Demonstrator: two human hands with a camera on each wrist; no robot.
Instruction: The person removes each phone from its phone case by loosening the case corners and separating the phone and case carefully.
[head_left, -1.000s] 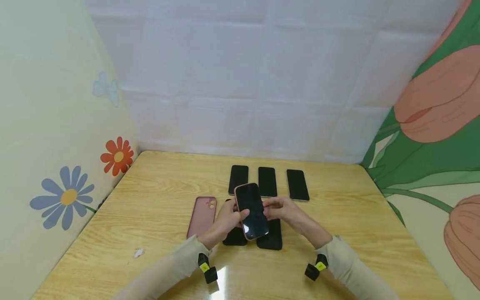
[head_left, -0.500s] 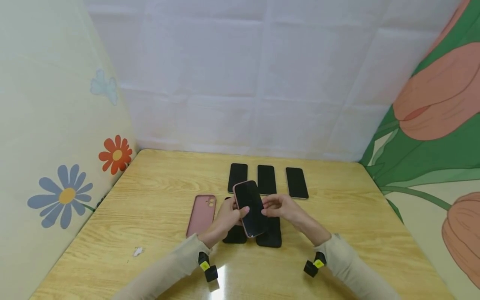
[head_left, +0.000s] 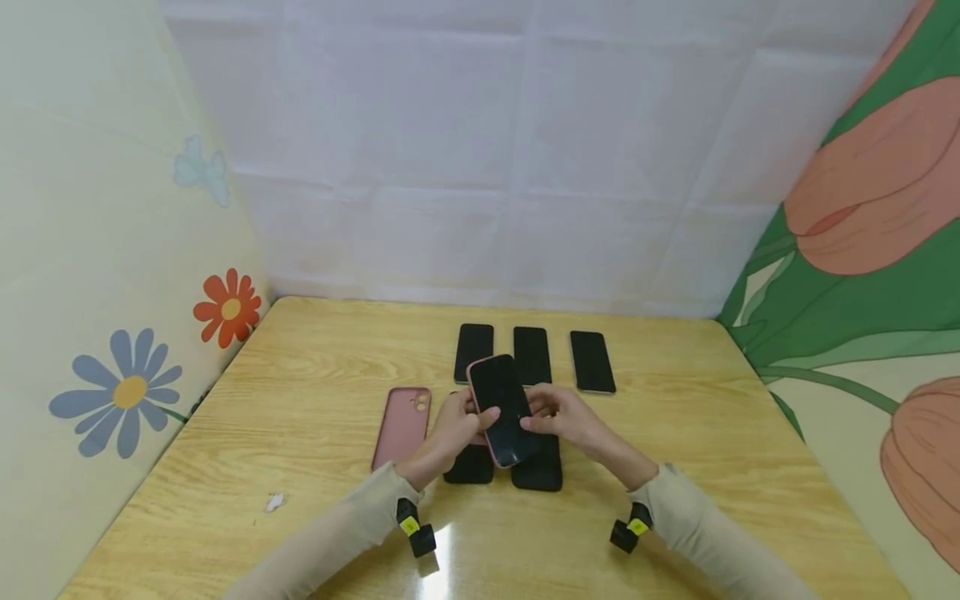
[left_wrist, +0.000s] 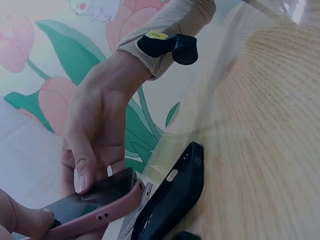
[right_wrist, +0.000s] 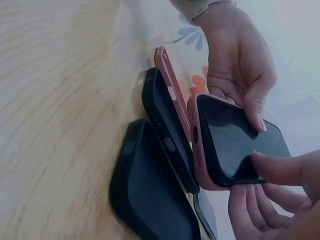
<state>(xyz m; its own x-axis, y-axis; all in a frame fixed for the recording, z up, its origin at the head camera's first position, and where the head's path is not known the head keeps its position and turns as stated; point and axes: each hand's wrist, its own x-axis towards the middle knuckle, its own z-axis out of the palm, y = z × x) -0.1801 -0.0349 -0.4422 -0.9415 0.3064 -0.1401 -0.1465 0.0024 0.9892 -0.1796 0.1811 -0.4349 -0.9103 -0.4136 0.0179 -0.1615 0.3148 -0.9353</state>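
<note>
Above the table, both hands hold a phone [head_left: 504, 400] tilted, its dark screen facing up, in a pink phone case [right_wrist: 200, 150]. On the left side, my left hand [head_left: 456, 429] grips it with the thumb over the screen and the fingers behind. My right hand [head_left: 573, 421] pinches the right side, thumb on the screen's edge and fingers curled underneath. A strip of gap shows between phone and case rim along one long side in the right wrist view. Two black phone cases, a left one [head_left: 468, 467] and a right one [head_left: 538, 471], lie below, partly covered.
Another pink phone case [head_left: 402, 429] lies left of the hands. Along the back lie three dark phones: left [head_left: 475, 350], middle [head_left: 532, 354] and right [head_left: 592, 362]. A small white scrap [head_left: 275, 502] sits on the wooden table [head_left: 315, 358] at left. A white cloth backdrop [head_left: 480, 167] stands behind.
My right thumb has slid from the phone's right edge onto its screen, and the right fingers have gone further underneath. The left hand keeps its grip; the camera view has shifted slightly.
</note>
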